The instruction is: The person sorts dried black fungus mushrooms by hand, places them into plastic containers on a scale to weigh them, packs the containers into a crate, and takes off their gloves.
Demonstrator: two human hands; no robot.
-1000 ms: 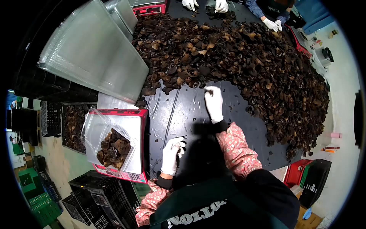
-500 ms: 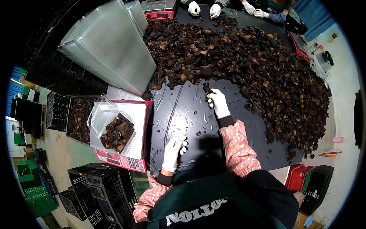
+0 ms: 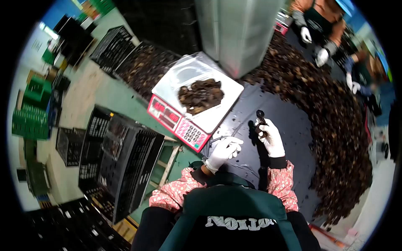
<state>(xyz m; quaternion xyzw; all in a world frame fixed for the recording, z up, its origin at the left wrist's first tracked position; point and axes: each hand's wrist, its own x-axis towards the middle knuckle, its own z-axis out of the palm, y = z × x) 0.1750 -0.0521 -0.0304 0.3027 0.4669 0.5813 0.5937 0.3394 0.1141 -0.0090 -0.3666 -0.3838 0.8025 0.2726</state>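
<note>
My right hand point(image 3: 271, 138), in a white glove, is closed around a dark piece of wood ear mushroom point(image 3: 260, 121) above the black table. My left hand point(image 3: 224, 154), gloved too, hovers near the front corner of the red and white scale with its fingers loosely bent and nothing visible in them. On the scale point(image 3: 229, 94) rests a clear plastic clamshell box point(image 3: 184, 72), lid folded back, with brown-black mushrooms point(image 3: 202, 96) in it. A long heap of the same mushrooms point(image 3: 335, 113) curves around the right side of the table.
A tall stack of clear plastic boxes point(image 3: 245, 33) stands behind the scale. Black crates point(image 3: 132, 167) are at the left, and a crate of mushrooms point(image 3: 144, 67) lies beyond the scale. Two people in white gloves point(image 3: 321, 57) are across the table.
My view has swung toward the left, so the scale now sits nearer the middle. The mushroom piece is still in my right hand, and both hands appear closer to the scale.
</note>
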